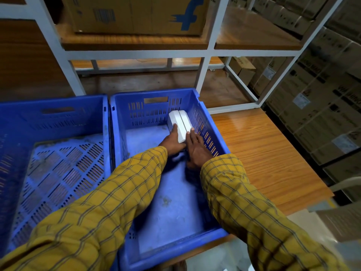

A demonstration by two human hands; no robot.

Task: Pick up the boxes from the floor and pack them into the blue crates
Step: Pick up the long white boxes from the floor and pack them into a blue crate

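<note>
2 white boxes (180,124) are lying side by side in the far right corner of the right blue crate (210,132), touching each other, with the right one sitting against the slotted right wall. You are reaching both arms into that crate. Your left hand (172,141) is resting against the left side of the left box, fingers extended and a fingertip lying on its top face; it is pressing rather than clutching. Your right hand (196,148) is lying at the near end of the right box, fingers stretched forward along it and relaxed, one fingertip touching its top. Both sleeves are yellow with a dark check.

The crate's floor around the boxes is solid blue, scuffed and dusty. Just to its left, touching it, the left blue crate (58,118) is showing a perforated, dirty bottom.

Both crates are sitting on a wood-grain table (263,153), whose bare surface is stretching out to the right of the right crate. Beyond them a white metal rack (207,53) with wooden shelves is standing, carrying a large cardboard carton (136,14) with a blue printed letter. Along the right, stacked brown cartons (322,94) are forming a dim wall.
</note>
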